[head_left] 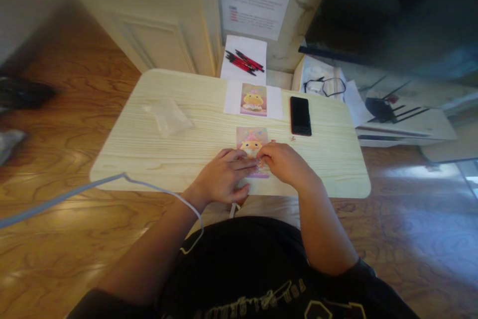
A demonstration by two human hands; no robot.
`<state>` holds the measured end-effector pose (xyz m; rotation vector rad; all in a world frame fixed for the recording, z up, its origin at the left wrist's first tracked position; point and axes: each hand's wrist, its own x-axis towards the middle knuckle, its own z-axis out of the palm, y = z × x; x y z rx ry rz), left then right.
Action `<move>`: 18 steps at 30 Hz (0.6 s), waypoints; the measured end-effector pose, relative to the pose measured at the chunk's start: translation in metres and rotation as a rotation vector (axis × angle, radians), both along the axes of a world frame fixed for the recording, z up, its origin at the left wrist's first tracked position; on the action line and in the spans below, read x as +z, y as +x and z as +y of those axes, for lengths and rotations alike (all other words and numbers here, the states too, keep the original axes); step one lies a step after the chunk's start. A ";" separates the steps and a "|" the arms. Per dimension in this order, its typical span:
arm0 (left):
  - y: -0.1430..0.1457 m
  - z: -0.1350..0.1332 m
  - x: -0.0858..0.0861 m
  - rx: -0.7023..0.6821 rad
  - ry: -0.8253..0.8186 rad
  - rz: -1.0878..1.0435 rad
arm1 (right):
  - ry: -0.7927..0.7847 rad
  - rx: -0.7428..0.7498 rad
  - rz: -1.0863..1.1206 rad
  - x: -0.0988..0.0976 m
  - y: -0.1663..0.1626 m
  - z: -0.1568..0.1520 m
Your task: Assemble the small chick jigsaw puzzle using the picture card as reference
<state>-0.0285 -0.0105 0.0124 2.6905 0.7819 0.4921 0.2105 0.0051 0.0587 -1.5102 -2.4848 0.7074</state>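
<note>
1. Reaching over the near edge of the desk (328,164) with the left hand (227,174), palm down and open, fingers stretched rightward onto the card (251,146).
2. Angled in from the other side with the right hand (286,162), fingers curled and fingertips drawn together close by the left fingertips; cannot tell whether gripping anything.
3. Lying flat on the desk beneath the fingers, lower part mostly covered, top showing beyond.
4. Printed with a yellowish, dark-eyed figure in a pink hat, purple along the bottom.
5. Farther off, a similar picture (254,100) on white paper (274,105).
</note>
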 end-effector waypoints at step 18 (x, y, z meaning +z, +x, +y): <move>-0.001 0.000 -0.002 0.022 0.004 0.015 | 0.060 -0.015 0.054 -0.010 -0.010 0.004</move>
